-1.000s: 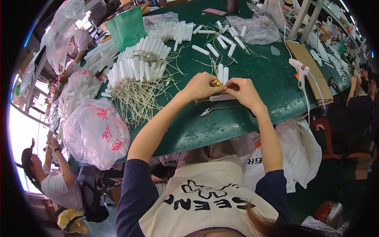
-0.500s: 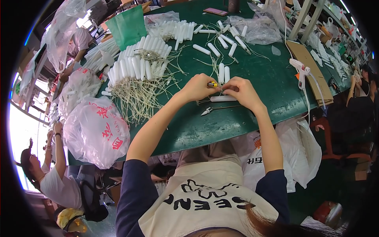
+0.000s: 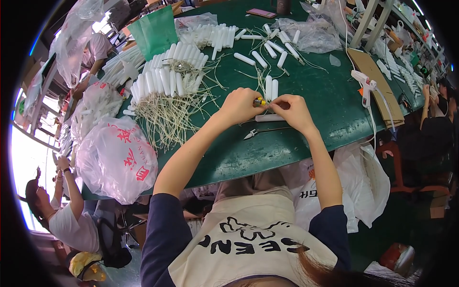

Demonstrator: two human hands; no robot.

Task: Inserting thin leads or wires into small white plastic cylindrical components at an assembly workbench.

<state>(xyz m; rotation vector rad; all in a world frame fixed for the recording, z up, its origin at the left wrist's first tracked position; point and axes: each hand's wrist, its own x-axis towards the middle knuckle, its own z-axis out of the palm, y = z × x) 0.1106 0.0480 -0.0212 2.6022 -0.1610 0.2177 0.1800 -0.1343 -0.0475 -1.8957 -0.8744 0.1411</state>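
Observation:
My left hand (image 3: 240, 106) is closed around a small yellow-and-black piece (image 3: 259, 101), most of it hidden by the fingers. Close beside it, my right hand (image 3: 292, 111) pinches with thumb and fingertips; what lies in the pinch is too small to make out. Two white rounded tubes (image 3: 275, 89) lie side by side just beyond the fingertips. Another white tube (image 3: 269, 117) lies crosswise below the hands. Nearer to me is a thin cord (image 3: 271, 130) with a white pointed end (image 3: 250, 135).
Left on the green table (image 3: 239, 160) are rows of white tubes (image 3: 162, 82) with tangled wires (image 3: 165, 122) and a stuffed plastic bag (image 3: 116, 160). Loose tubes (image 3: 259, 59) lie farther off. A white glue gun (image 3: 366, 88) and cardboard (image 3: 377, 91) are at right. Another person (image 3: 71, 210) works at left.
Both my hands have barely moved and keep their grips, the fingertips slightly shifted. At left, the other person's hands have come down a little.

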